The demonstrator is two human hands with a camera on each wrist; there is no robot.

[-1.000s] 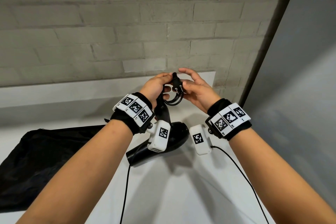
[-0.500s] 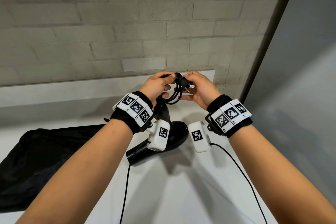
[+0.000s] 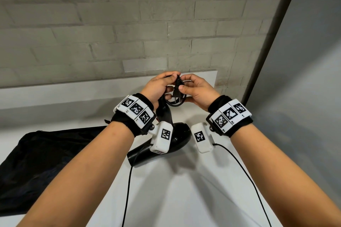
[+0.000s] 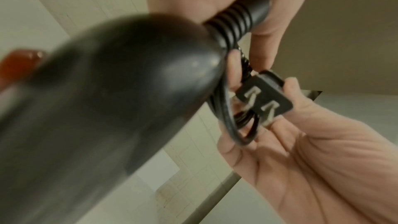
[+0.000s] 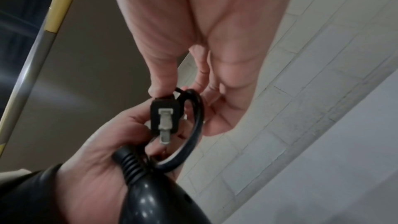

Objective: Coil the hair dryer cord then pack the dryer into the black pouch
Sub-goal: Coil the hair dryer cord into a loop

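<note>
The black hair dryer point(image 3: 178, 137) hangs barrel-down just over the white table point(image 3: 184, 199), its handle point(image 4: 107, 100) rising into my left hand point(image 3: 160, 87). That hand grips the ribbed strain relief point(image 4: 234, 25) at the handle's end, with the coiled cord point(image 3: 175, 103) looped at its fingers. My right hand point(image 3: 192, 89) pinches the black two-prong plug point(image 3: 176, 94) between thumb and fingers, in front of the coil, prongs pointing down. The right wrist view shows the plug point(image 5: 164, 117) against the cord loops point(image 5: 194, 134). The black pouch point(image 3: 46, 156) lies flat on the table at left.
A grey brick wall point(image 3: 129, 33) and a raised white ledge point(image 3: 73, 94) close off the back. A grey partition point(image 3: 304, 79) stands on the right. Thin black cables point(image 3: 245, 173) from the wrist cameras trail down across the table.
My right hand closed on the plug and turned it from sideways to prongs-down against the coil. Both hands drew closer together. The dryer and pouch stayed put.
</note>
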